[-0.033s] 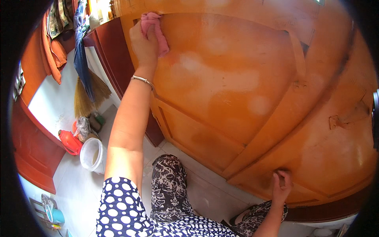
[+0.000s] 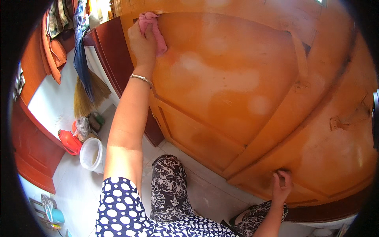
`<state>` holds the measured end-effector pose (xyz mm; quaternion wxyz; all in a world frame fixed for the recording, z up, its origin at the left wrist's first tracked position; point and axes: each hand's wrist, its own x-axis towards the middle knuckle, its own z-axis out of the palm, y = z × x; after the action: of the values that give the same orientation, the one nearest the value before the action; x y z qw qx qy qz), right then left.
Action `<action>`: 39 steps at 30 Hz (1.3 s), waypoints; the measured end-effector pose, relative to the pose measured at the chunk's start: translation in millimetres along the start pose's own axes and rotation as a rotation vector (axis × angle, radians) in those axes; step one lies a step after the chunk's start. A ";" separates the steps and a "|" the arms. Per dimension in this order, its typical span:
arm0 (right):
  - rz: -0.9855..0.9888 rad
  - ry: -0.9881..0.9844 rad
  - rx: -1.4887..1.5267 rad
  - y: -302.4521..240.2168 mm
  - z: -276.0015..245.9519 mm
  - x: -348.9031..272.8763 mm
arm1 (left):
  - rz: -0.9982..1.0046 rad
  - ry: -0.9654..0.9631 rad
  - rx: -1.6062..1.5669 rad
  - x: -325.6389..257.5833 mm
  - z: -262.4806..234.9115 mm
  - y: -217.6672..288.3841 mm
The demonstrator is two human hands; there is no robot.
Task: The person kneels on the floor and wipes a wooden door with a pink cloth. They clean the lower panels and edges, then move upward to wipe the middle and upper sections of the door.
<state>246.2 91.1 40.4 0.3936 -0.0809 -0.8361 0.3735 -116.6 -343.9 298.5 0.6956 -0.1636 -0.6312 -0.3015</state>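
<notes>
A folded pink cloth (image 2: 159,41) is in my left hand (image 2: 143,45), which presses it to the upper left corner of a large orange-brown wooden door panel (image 2: 221,75). My left arm is stretched far out, with a silver bangle at the wrist. Low on the right, my right hand (image 2: 282,185) has its fingers curled at a dark spot on the wood. The thumb bends toward them with a small gap between. Whatever the fingertips grip there is hidden.
A white bucket (image 2: 91,155) and a red jug-like container (image 2: 70,142) stand on the tiled floor at left. Above them hang a straw broom (image 2: 89,93) and a folded blue umbrella (image 2: 80,59). My patterned knee (image 2: 169,185) is below the panel.
My left hand and the pink cloth have shifted very slightly to the left along the panel. The right hand stays in place.
</notes>
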 end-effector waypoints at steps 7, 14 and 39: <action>-0.057 0.019 -0.006 0.5 2.0 0.1 | -0.195 -0.006 0.102 9.4 1.3 -33.3; -0.092 0.000 -0.132 0.2 7.9 4.7 | -0.280 -0.102 0.154 5.1 -3.8 22.2; -0.169 -0.007 0.004 17.1 11.0 1.7 | 0.085 -0.086 -0.307 -36.1 15.4 129.5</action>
<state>234.4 97.8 25.2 0.4210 -0.0076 -0.8405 0.3409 -48.3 -227.7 285.3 0.6470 -0.3072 -0.5992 -0.3577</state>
